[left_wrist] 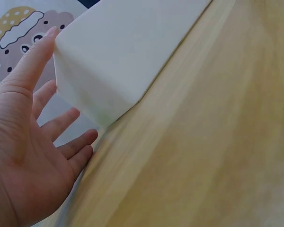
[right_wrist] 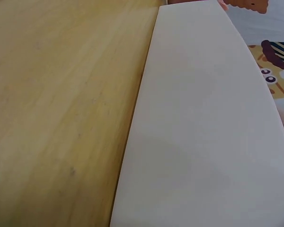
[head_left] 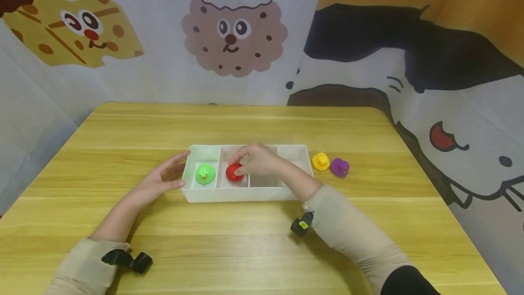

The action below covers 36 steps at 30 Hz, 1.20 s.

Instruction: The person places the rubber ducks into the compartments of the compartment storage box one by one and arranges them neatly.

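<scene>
A white divided box (head_left: 241,195) stands on the table. A green toy duck (head_left: 205,174) sits in its leftmost compartment. In the compartment beside it, my right hand (head_left: 262,160) pinches a red toy duck (head_left: 234,172) between thumb and fingers. My left hand (head_left: 161,180) is at the box's left end, thumb near the front corner and fingertips near the back one. The left wrist view shows the fingers of this hand (left_wrist: 33,151) spread and fairly straight by the box's end wall (left_wrist: 85,90). In the right wrist view the box's front wall (right_wrist: 199,118) covers most of the right hand's work.
To the right of the box, a yellow toy duck (head_left: 321,161) and a purple toy duck (head_left: 340,167) lie side by side on the wooden table (head_left: 229,245). Behind the table hangs a cloth (head_left: 143,81) with cartoon prints.
</scene>
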### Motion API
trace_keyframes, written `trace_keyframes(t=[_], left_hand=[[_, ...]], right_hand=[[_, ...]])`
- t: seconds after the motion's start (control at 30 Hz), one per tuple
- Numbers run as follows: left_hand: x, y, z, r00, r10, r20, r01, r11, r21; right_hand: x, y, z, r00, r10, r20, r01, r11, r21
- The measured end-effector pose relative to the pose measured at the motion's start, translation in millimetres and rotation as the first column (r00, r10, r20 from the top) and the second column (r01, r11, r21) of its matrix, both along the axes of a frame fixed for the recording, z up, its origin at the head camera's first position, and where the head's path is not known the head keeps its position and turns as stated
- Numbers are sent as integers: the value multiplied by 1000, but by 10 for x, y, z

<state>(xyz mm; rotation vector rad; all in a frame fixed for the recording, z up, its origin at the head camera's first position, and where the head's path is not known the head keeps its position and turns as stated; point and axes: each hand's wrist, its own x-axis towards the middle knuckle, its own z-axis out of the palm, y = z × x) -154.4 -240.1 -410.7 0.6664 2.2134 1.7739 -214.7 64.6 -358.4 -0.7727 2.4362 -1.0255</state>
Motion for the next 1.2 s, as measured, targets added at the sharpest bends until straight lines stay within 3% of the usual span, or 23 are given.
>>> trace_keyframes(t=[0.77,1.2], left_hand=[[2,-6,-29,1000,10,-9,-10,1000,-5],[-7,-11,-37,1000,8,-2,-8,1000,-9]], right_hand=[[23,-46,69,998,-60,11,58,995,81],[123,202,252,992,-83,-98,71,990,-119]])
